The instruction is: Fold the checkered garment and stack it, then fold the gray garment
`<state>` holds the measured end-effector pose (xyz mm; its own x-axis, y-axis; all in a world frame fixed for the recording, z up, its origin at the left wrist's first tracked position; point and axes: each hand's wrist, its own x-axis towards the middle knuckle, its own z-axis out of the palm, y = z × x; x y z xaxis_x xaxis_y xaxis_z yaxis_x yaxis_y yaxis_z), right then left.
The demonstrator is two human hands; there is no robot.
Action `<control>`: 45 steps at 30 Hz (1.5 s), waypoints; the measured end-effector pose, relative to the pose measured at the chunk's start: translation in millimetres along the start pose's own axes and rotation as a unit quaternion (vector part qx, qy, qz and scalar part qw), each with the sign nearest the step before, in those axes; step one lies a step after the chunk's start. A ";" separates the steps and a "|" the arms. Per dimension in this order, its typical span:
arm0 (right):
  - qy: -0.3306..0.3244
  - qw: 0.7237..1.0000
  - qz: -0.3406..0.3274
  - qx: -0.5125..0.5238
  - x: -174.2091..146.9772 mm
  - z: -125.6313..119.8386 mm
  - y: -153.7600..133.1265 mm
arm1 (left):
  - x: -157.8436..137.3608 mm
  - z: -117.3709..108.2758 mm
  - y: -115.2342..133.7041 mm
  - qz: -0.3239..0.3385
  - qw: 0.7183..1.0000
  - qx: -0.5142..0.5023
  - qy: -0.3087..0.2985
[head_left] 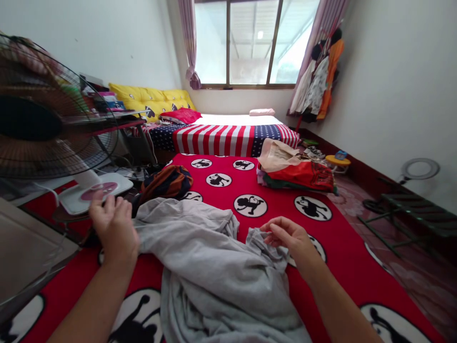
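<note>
- On the near half of the red mattress [342, 252], printed with black cartoon figures in white circles, the grey garment [214, 267] lies crumpled in front of you, spreading from the middle toward the near edge.
- Your left hand [114, 228] sits at the garment's left side, fingers loosely curled and apart; I cannot tell whether it holds any cloth.
- Your right hand [289, 236] is pinched shut on a fold of the grey garment near its right side, lifting it slightly.
- Your 2 hands are well apart, 1 at each side of the cloth.
- My reading: you are at the sorting-out step, finding edges before the garment is spread or folded. The next move calls for a matching hold on the left side and an even pull, so the bunched middle flattens.
- Beyond it, a striped dark and orange bundle [166, 183] rests by the left edge, and a pile of folded clothes [296, 171] sits toward the far right corner.
- A fan [53, 128] stands off the left edge.
</note>
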<state>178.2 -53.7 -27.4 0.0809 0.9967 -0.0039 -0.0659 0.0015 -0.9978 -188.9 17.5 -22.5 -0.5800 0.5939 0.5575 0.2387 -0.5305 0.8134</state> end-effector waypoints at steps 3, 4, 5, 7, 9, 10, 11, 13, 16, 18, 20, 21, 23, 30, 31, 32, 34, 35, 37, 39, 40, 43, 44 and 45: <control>-0.044 0.977 -0.035 -0.207 -0.1 -12.4 2.1 | -31.0 20.6 17.8 -0.010 0.992 -0.009 -0.122; -0.052 0.964 -0.044 -0.258 -0.9 -16.3 3.0 | -44.7 28.2 26.0 0.002 0.977 0.003 -0.211; -0.055 0.950 -0.051 -0.302 -1.8 -20.0 4.1 | -58.8 34.7 34.1 0.024 0.953 0.025 -0.300; -0.053 0.921 -0.060 -0.381 -3.4 -27.1 6.4 | -85.2 43.7 47.9 0.067 0.883 0.067 -0.460; -0.053 0.883 -0.070 -0.462 -3.8 -33.3 8.5 | -105.9 47.1 58.3 0.098 0.808 0.086 -0.575; -0.056 0.863 -0.073 -0.496 -3.5 -35.9 9.2 | -113.5 47.2 62.7 0.105 0.776 0.087 -0.615; -0.061 0.851 -0.075 -0.517 -2.8 -38.0 9.4 | -119.0 46.5 66.9 0.111 0.751 0.087 -0.645; -0.063 0.857 -0.075 -0.506 -0.8 -40.7 8.3 | -124.9 43.9 75.8 0.117 0.714 0.090 -0.684; -0.012 0.928 -0.062 -0.366 2.6 -41.0 2.9 | -124.9 38.9 89.3 0.105 0.660 0.075 -0.740; 0.079 0.967 -0.060 -0.233 5.0 -40.3 -1.2 | -123.2 36.2 94.9 0.083 0.608 0.042 -0.788; 0.193 0.973 -0.082 -0.100 8.2 -40.7 -3.5 | -122.5 34.4 95.6 0.071 0.546 0.010 -0.835; 0.243 0.965 -0.096 -0.035 10.2 -41.7 -3.5 | -122.5 33.8 94.3 0.068 0.517 0.002 -0.853; 0.309 0.940 -0.112 0.089 14.6 -45.6 -1.5 | -122.4 32.8 90.9 0.061 0.479 0.002 -0.876; 0.332 0.912 -0.092 0.223 25.2 -56.0 10.9 | -117.4 35.2 97.9 -0.055 0.547 0.022 -0.835; 0.317 0.922 -0.097 0.201 25.4 -54.5 11.8 | -118.4 36.6 98.9 -0.064 0.593 0.044 -0.801; 0.304 0.932 -0.104 0.170 25.1 -52.3 12.1 | -120.1 38.1 99.1 -0.064 0.635 0.071 -0.767; 0.272 0.952 -0.112 0.086 22.8 -46.4 11.1 | -124.6 40.5 97.7 -0.047 0.673 0.111 -0.730; 0.247 0.962 -0.108 0.041 20.4 -42.8 9.6 | -126.6 41.2 96.5 -0.040 0.665 0.113 -0.737; 0.159 0.983 -0.089 -0.033 12.8 -34.1 4.5 | -128.4 41.9 94.7 -0.034 0.646 0.092 -0.757; 0.027 0.994 -0.063 -0.083 1.4 -22.6 -2.3 | -126.5 42.3 93.4 -0.054 0.679 0.059 -0.730; -0.042 0.992 -0.053 -0.110 -5.2 -15.6 -5.7 | -124.3 42.7 92.4 -0.071 0.715 0.042 -0.694; -0.188 0.951 -0.069 -0.235 -24.0 8.2 -12.8 | -115.9 45.0 86.3 -0.117 0.830 -0.008 -0.545; -0.200 0.934 -0.095 -0.282 -28.4 15.7 -13.5 | -113.6 45.9 83.3 -0.119 0.855 -0.018 -0.504; -0.192 0.919 -0.126 -0.321 -31.3 22.1 -13.3 | -111.8 46.8 80.5 -0.112 0.874 -0.022 -0.472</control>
<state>154.6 -83.1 -12.6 -0.3514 0.9266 0.1341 0.5162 0.3112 -0.7979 -68.4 -63.2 -11.6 0.2975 0.9096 0.2902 0.1591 -0.3469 0.9243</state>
